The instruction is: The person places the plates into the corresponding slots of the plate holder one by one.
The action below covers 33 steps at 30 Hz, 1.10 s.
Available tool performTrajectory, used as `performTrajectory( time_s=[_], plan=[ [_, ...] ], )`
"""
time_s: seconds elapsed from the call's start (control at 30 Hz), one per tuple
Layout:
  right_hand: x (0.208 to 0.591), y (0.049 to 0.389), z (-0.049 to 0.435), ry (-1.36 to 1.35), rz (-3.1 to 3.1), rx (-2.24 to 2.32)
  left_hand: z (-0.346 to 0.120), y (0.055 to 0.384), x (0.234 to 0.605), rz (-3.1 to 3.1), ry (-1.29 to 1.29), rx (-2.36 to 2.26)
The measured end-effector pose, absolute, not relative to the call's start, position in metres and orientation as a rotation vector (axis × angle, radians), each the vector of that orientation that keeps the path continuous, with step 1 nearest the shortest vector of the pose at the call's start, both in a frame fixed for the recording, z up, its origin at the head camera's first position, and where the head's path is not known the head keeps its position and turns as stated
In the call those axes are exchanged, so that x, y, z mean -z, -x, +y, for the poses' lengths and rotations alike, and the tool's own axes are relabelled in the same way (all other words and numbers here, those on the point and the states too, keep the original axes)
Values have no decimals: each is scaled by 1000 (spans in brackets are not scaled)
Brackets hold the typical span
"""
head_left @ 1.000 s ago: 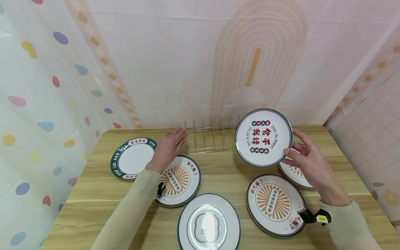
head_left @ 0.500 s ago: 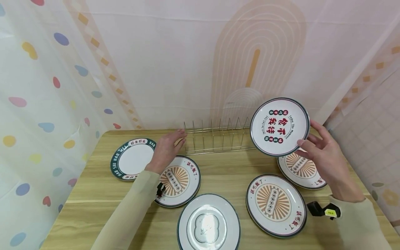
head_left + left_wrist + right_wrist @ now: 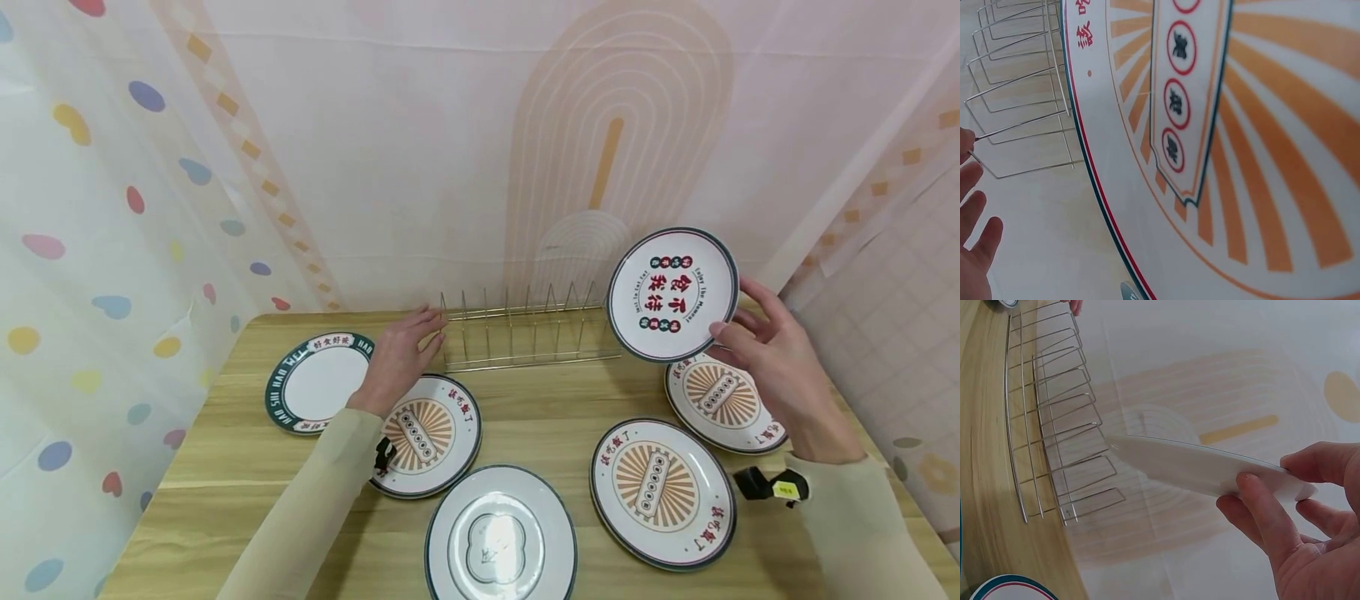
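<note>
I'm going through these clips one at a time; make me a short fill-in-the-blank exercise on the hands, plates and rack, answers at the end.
1. The right hand holds up a plate with large central characters in ____.
2. The left hand is at the ____ end of the wire rack.
3. The leftmost plate has a broad lettered border coloured ____.
4. The plate showing its base lies face ____.

Missing words: red; left; green; down.
</note>
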State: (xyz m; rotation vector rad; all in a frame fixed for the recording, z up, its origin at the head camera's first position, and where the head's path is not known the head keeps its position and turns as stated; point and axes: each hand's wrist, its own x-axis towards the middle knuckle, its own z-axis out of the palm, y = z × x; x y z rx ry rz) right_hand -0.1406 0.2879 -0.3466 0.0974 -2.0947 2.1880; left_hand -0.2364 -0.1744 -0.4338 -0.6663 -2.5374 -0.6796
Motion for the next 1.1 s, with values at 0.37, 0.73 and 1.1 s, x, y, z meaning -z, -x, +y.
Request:
performTrajectory(
  time_s=[0.37,0.73,1.1],
  plan=[
    [352,150,282,-92,-2136,-2162,-176,238,434,-2576,641,714],
    [356,162,267,-108,-2222,-2036,-178,239,434,-2573,653,750],
    [353,168,250,-135,-2380,-1784,-179,240,433,-2591,658,768]
  ],
)
